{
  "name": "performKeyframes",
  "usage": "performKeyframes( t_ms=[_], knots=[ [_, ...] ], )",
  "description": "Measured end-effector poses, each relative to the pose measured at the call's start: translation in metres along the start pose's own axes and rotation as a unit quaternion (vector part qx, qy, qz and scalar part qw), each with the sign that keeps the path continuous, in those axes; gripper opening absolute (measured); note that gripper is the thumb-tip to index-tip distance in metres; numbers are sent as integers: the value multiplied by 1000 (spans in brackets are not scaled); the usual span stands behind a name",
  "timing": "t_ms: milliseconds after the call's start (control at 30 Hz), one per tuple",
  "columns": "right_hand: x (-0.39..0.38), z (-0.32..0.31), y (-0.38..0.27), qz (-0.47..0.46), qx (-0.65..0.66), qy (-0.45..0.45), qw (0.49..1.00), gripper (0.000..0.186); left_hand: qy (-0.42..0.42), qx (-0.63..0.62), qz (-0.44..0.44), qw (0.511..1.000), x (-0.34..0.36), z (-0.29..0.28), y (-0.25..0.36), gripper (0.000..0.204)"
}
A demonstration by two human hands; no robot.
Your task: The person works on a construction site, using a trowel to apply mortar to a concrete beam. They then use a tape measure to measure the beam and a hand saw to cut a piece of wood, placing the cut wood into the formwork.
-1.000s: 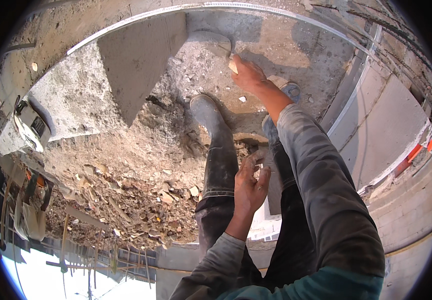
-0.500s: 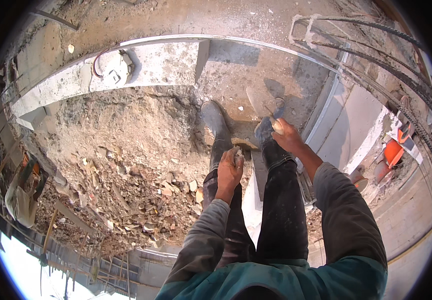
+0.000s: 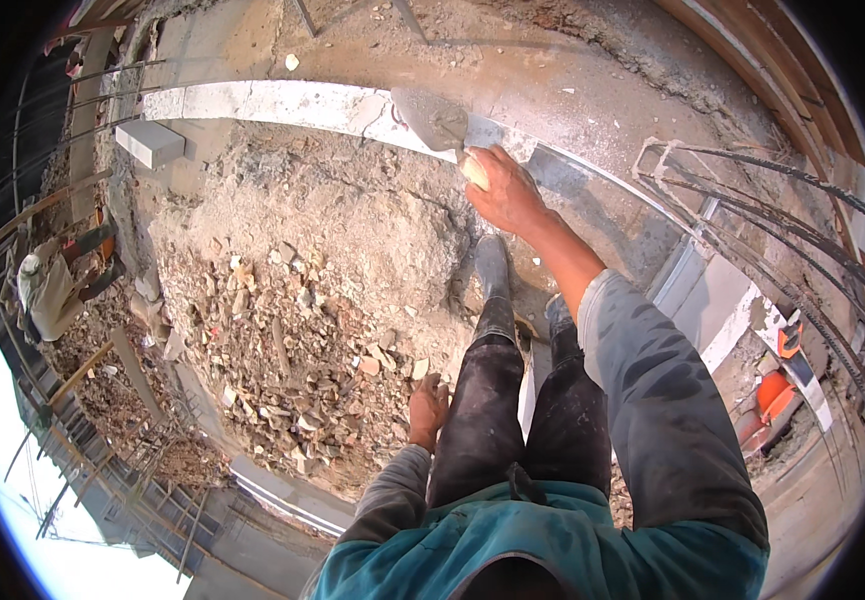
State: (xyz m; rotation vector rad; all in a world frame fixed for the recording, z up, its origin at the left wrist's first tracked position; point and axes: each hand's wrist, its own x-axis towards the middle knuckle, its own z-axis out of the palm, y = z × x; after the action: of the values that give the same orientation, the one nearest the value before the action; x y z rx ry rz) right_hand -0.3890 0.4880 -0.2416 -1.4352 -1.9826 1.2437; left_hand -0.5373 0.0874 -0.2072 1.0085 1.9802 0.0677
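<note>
My right hand (image 3: 511, 195) is closed round the pale handle of a trowel (image 3: 435, 116). The trowel's broad grey blade is over a low wall of white blocks (image 3: 283, 103), near its right end; whether blade and wall touch, I cannot tell. Beside my left thigh, above the rubble (image 3: 298, 345), my left hand (image 3: 429, 408) hangs low with its fingers curled. What it holds, if anything, is hidden. My boots (image 3: 493, 272) stand to the right of the rough earth bank.
A loose white block (image 3: 151, 143) lies at the far left. Ribbed steel bars (image 3: 773, 200) reach in from the right, with an orange object (image 3: 775, 394) below them. A pale sack (image 3: 51, 290) and a wooden handle (image 3: 83, 373) are on the left.
My right hand has swung the trowel from above my boots up and left to the block wall. My left hand has dropped back beside my thigh. The view has shifted left.
</note>
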Motion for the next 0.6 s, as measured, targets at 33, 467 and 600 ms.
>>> performKeyframes(
  t_ms=[33,467,600],
  knots=[
    [18,9,-13,-20,-14,-24,999,45,1,5,-1,1000,-9,-1,-11,36],
    [185,128,-75,-62,-270,-115,954,36,54,-166,-167,970,-53,-26,-54,33],
    [161,125,-73,-115,-235,1,965,41,43,-104,-124,986,-53,-31,-62,30]
  ],
)
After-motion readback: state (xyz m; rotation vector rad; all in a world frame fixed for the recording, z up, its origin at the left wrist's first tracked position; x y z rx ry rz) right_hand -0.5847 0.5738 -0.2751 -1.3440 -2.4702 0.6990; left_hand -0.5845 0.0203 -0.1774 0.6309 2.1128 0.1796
